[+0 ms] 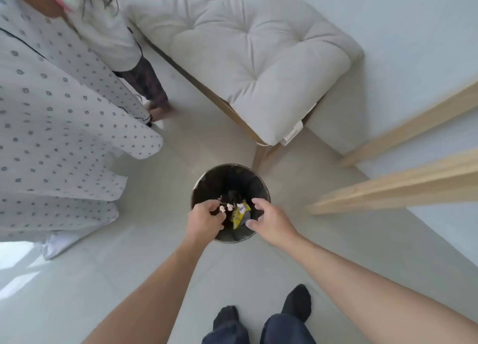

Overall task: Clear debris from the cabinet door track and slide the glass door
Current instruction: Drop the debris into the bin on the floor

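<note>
A round black waste bin stands on the pale floor in front of me. Both my hands hover over its mouth. My left hand has its fingers curled, with small white scraps of debris just off the fingertips, in the air over the bin. My right hand is spread open with nothing in it. Inside the bin lies a yellow wrapper and dark rubbish. The cabinet, its track and the glass door are out of view.
A cushioned cream chair with a wooden frame stands behind the bin. Pale wooden table legs cross at the right. Another person in a dotted white garment stands at the left. My feet in black socks are below.
</note>
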Available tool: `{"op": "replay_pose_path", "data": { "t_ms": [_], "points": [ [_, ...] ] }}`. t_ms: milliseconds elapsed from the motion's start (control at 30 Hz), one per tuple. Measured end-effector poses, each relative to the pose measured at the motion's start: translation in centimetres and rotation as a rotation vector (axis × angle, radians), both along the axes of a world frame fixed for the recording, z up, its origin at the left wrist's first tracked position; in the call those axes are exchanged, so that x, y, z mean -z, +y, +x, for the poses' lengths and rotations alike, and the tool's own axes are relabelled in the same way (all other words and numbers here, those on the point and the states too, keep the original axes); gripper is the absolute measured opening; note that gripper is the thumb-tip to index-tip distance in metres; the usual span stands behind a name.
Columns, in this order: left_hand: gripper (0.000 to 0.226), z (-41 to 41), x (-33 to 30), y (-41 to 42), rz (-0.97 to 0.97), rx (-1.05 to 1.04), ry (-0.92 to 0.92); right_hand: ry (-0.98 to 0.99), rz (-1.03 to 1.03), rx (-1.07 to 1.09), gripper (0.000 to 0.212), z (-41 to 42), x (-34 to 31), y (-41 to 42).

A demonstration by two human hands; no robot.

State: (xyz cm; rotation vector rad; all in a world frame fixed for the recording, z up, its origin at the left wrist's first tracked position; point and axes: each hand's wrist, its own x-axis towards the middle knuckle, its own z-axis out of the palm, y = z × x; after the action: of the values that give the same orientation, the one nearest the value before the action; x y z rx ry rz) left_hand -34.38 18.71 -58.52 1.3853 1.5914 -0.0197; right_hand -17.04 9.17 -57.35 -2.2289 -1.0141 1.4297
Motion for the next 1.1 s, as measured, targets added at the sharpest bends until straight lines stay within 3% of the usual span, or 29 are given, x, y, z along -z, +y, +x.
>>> {"op": "replay_pose_path", "data": {
  "t_ms": [133, 300, 767, 933, 1100],
  "points": [
    [0.050, -1.3, -0.5, -1.2, -0.024, 0.024, 0.024, -0.014, 0.002, 0.058, 0.067, 0.0, -0.4, -1.6],
    [0.050, -1.8, -7.1, -1.8, 0.012, 0.053, -0.059, -0.003, 0.077, 0.116, 0.061, 0.3, -6.6, -2.1],
    [0.060, 0.0, -37.7, 0.4, 0.362, 0.240, -0.287, -0.075, 0.454, 0.340, 0.057, 1.9, -36.5, -3.4],
    [0.057, 1.8, -47.6, -0.8, 0.466, 0.362, -0.383, -0.129, 0.606, 0.495, 0.048, 3.3, -46.7, -7.6],
    [0.054, 5.7, -53.5, -3.8, 0.496, 0.485, -0.525, -0.198, 0.697, 0.674, 0.044, 5.6, -53.5, -14.6]
  ]
}}
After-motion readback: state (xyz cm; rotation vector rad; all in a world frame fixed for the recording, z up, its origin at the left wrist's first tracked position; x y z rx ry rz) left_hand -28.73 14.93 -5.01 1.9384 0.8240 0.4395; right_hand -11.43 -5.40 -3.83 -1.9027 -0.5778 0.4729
